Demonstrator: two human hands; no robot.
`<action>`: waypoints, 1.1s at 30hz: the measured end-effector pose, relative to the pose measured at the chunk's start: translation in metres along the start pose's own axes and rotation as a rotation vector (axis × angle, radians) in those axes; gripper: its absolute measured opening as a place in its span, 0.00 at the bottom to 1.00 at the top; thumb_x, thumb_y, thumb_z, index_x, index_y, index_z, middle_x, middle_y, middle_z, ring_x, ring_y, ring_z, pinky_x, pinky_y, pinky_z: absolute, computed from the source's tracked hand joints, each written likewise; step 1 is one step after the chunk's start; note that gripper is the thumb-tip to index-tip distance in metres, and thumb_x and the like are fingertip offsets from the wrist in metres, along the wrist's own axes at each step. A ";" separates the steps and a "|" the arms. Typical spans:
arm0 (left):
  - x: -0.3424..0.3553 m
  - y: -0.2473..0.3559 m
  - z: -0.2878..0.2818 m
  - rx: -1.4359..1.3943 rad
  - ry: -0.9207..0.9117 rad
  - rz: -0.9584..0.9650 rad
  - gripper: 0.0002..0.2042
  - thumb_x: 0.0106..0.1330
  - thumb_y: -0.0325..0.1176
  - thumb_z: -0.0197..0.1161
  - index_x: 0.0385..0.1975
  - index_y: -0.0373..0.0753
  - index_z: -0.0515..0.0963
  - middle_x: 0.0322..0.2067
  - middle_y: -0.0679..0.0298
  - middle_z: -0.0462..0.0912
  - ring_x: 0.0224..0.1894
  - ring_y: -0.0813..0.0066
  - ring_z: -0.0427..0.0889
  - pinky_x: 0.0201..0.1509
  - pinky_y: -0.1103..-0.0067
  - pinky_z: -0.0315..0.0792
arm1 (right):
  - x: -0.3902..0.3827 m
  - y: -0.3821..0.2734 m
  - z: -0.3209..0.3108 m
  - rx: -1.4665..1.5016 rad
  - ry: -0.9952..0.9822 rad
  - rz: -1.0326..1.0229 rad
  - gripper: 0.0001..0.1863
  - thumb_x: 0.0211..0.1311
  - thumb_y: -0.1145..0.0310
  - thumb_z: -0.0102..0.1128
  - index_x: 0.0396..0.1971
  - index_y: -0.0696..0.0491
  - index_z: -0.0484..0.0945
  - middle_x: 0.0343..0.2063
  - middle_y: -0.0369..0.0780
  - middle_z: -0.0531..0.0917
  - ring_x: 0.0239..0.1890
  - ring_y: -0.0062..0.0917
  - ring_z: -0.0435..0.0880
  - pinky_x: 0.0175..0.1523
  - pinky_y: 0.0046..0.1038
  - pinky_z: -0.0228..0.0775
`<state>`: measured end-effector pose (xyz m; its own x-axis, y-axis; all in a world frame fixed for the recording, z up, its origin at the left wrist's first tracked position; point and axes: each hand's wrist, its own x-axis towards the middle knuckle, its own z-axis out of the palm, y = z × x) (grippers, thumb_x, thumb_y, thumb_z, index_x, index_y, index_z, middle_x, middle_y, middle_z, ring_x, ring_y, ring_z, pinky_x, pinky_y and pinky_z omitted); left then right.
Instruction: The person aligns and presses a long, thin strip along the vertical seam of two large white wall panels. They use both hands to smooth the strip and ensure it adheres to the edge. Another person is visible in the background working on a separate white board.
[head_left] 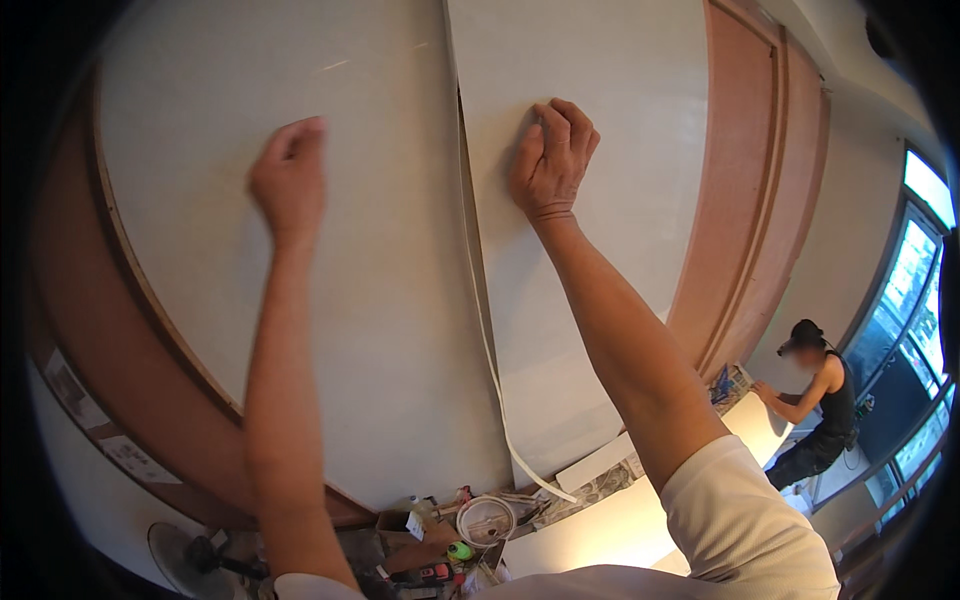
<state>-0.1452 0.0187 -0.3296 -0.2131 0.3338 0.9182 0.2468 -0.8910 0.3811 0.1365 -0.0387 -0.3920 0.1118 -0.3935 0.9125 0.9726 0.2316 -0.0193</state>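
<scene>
My left hand (pixel 289 180), its fingers curled closed, is at the pale left panel (pixel 380 300); whatever it may hold is hidden. My right hand (pixel 555 160) is on or just over the white right panel (pixel 620 100), with bent, slightly spread fingers and nothing visible in it. Between the two panels runs a narrow dark gap, and a loose white strip (pixel 545 486) hangs down along it, curving rightward at the bottom.
Reddish board (pixel 740 180) frames the panels. Below lie cluttered tools, bottles, a coil (pixel 486 505) and a lit white board (pixel 590 530). A fan (pixel 180 550) stands lower left. At right, a co-worker (pixel 835 400) in a dark top bends beside windows (pixel 905 280).
</scene>
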 end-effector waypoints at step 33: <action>-0.018 0.105 0.071 -0.802 -0.280 -0.554 0.14 0.65 0.25 0.71 0.48 0.27 0.81 0.42 0.57 0.87 0.46 0.66 0.85 0.56 0.69 0.79 | 0.021 -0.034 -0.021 0.072 0.033 -0.020 0.18 0.58 0.72 0.55 0.49 0.52 0.78 0.55 0.48 0.74 0.54 0.47 0.69 0.60 0.43 0.66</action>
<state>-0.0483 -0.0591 -0.2981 0.1500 0.7311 0.6656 -0.5486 -0.4985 0.6712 0.1102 -0.0732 -0.3810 0.1006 -0.4274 0.8984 0.9576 0.2866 0.0291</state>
